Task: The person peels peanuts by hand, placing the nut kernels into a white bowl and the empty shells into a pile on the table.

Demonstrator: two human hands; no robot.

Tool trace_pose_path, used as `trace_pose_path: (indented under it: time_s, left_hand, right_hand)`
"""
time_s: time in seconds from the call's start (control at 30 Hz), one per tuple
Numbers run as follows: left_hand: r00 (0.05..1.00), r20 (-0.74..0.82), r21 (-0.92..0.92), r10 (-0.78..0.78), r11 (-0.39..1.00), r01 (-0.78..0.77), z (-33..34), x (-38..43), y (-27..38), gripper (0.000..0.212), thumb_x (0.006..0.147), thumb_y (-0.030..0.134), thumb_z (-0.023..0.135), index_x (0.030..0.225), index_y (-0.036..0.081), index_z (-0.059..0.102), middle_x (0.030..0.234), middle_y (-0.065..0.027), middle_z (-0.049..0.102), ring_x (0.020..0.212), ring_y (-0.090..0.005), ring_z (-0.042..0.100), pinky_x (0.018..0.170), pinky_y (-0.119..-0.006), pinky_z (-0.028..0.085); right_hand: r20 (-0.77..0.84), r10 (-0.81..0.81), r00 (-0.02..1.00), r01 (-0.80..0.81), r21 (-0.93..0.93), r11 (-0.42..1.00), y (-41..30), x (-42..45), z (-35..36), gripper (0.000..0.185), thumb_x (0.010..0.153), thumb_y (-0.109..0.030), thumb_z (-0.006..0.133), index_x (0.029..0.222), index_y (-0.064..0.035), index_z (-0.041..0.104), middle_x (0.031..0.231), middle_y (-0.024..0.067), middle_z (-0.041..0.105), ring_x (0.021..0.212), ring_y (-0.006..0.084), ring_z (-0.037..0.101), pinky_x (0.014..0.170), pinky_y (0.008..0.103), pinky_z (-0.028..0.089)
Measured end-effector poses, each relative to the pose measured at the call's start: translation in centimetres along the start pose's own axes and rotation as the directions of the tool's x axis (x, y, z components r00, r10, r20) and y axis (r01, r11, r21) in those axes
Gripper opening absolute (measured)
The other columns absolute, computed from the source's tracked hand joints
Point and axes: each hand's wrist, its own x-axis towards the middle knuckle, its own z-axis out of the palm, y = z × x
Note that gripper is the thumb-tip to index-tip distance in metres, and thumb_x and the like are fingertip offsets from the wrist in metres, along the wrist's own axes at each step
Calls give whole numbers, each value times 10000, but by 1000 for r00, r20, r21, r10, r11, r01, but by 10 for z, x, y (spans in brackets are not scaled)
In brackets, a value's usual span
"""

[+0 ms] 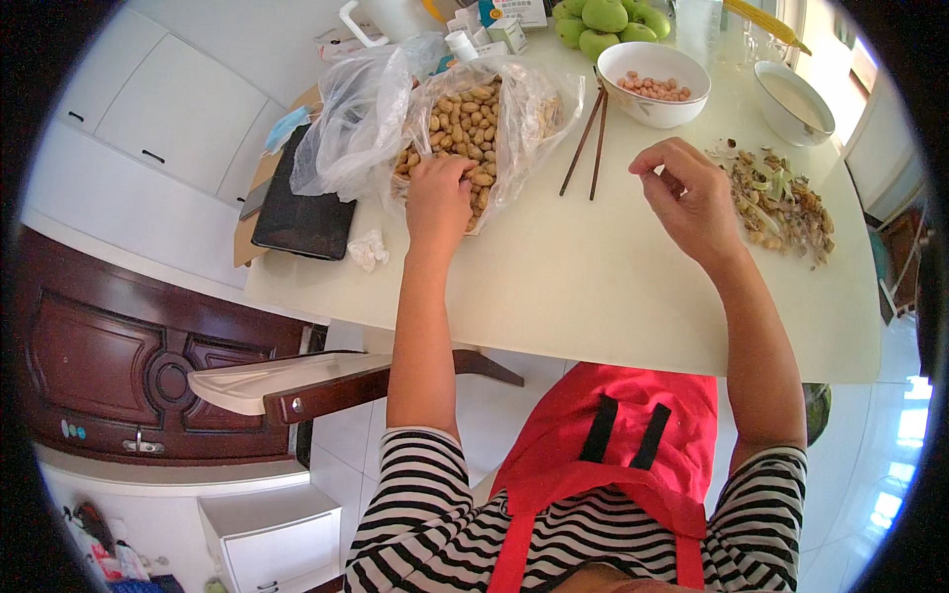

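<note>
Unshelled peanuts [463, 122] fill an open clear plastic bag [530, 141] on the table. My left hand [441, 194] reaches into the near side of the bag, its fingertips among the peanuts; whether it grips one is hidden. Over the table, right of a pair of dark chopsticks [598, 144], is my right hand [689, 196], its fingers curled with thumb and fingertips close together; I cannot tell if something small is between them. Beyond it stands a white bowl [652, 111] with shelled pink peanuts [656, 87]. A pile of peanut shells [789, 211] lies just right of my right hand.
A second bowl [797, 104] with pale contents stands at the right. Green fruits [612, 22], a clear container [697, 33] and small medicine boxes [508, 33] line the far side. A black case [304, 215] and crumpled tissue [368, 250] lie left. A chair [326, 393] stands by the near edge.
</note>
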Motion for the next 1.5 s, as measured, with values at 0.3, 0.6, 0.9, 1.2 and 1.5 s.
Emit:
trace_pose_path:
  time_s: [0.3, 0.6, 0.9, 1.2, 1.5]
  left_hand:
    - [993, -43, -90, 110, 989, -114, 0, -4, 7, 263, 730, 62, 591, 993, 64, 583, 1038, -74, 546, 1022, -266, 461, 885, -359, 361]
    - [966, -188, -70, -177, 984, 166, 0, 2, 2, 230, 782, 147, 572, 998, 72, 582, 927, -83, 580, 868, -274, 534, 737, -372, 429]
    - [978, -165, -620, -129, 785, -1, -5, 20, 72, 204, 753, 128, 636, 932, 31, 616, 872, -71, 607, 732, -134, 554, 645, -247, 440]
    - [977, -75, -623, 201, 755, -204, 30, 47, 133, 207, 736, 52, 635, 941, 48, 619, 843, -70, 604, 668, -132, 555, 591, -249, 447]
    - [983, 178, -952, 42, 259, 162, 58, 33, 127, 198, 805, 84, 586, 992, 22, 603, 904, -9, 599, 764, -87, 559, 658, -222, 461]
  right_hand:
    - [31, -25, 999, 26, -51, 998, 4, -1, 2, 98, 723, 33, 509, 791, -13, 562, 762, 68, 558, 529, 126, 505, 512, 246, 422]
    - [50, -21, 999, 26, -97, 995, 5, -2, 4, 90, 717, 18, 520, 782, -28, 563, 746, 68, 563, 504, 141, 489, 490, 265, 402]
    - [57, 121, 991, -125, 61, 990, 4, -1, 2, 182, 771, -40, 533, 951, -43, 556, 804, 44, 549, 551, 96, 514, 503, 232, 411]
    - [36, 387, 922, -371, 375, 850, 31, 9, -2, 195, 828, -154, 566, 992, -48, 568, 828, 10, 607, 676, 63, 559, 515, 183, 416]
    - [124, 478, 869, -488, 367, 792, 37, 5, 0, 163, 815, -141, 579, 907, -6, 568, 761, 36, 594, 626, 75, 560, 491, 199, 429]
